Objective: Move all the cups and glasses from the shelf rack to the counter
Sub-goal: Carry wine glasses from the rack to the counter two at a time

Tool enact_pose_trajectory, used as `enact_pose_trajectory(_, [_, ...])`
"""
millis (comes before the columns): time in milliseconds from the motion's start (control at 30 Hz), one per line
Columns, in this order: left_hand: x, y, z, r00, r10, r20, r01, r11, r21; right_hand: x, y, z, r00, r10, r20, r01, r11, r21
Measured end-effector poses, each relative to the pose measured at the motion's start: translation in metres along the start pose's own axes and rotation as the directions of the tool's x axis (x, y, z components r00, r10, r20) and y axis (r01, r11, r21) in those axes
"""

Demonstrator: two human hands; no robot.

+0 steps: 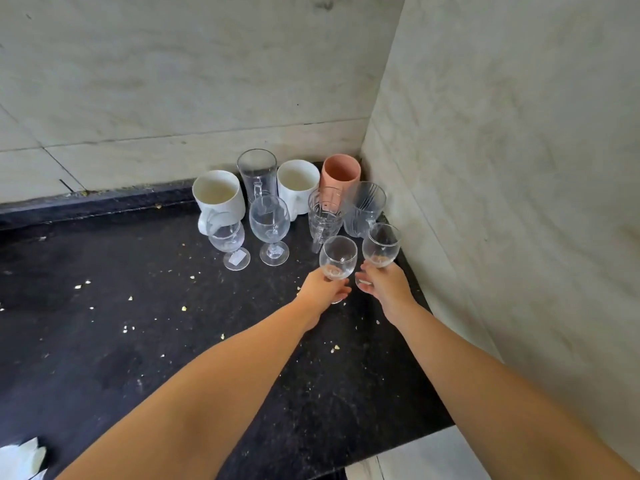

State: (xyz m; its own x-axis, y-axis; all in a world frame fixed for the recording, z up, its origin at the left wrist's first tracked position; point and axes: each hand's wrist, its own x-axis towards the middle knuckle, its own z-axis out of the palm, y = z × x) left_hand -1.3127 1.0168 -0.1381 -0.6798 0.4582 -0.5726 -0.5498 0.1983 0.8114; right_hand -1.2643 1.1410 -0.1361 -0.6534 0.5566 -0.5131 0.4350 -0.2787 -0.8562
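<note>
Both my arms reach toward the far right corner of the black counter [104, 341]. My left hand [320, 289] grips the stem of a clear wine glass [338, 256]. My right hand [384, 285] grips the stem of a second wine glass [381, 242] close to the right wall. Behind them stand two more wine glasses [270, 220] [227, 235], two white mugs [218, 195] [297, 180], a tall clear glass [257, 173], a pink cup [340, 173], a ribbed glass mug [323, 216] and a striped tumbler [365, 207]. The shelf rack is out of view.
Marble walls [502, 202] close the corner at the back and right. Pale crumbs speckle the counter. The counter's front edge runs at lower right near a white floor [426, 459]. A white object [20, 459] lies at the lower left.
</note>
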Motion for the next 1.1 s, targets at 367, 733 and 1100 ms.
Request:
enact_pose_trajectory(367, [0.034,-0.009,0.009,0.996,-0.018,-0.089,0.007,0.992,-0.127,0.035,0.019,0.001,0.997,-0.082,0.005,0.082,0.993,-0.079])
enact_pose_trajectory(733, [0.036,-0.011,0.004,0.989,-0.085,-0.124,0.071,0.991,-0.113,0.031,0.022,-0.005,1.000,0.001,0.018,0.001,0.998,-0.065])
enact_pose_trajectory(1100, [-0.015,0.012,-0.028,0.979,-0.015,-0.202,0.030,0.997,0.073,-0.021,-0.003,-0.028,0.992,-0.044,-0.121,0.017,0.977,-0.211])
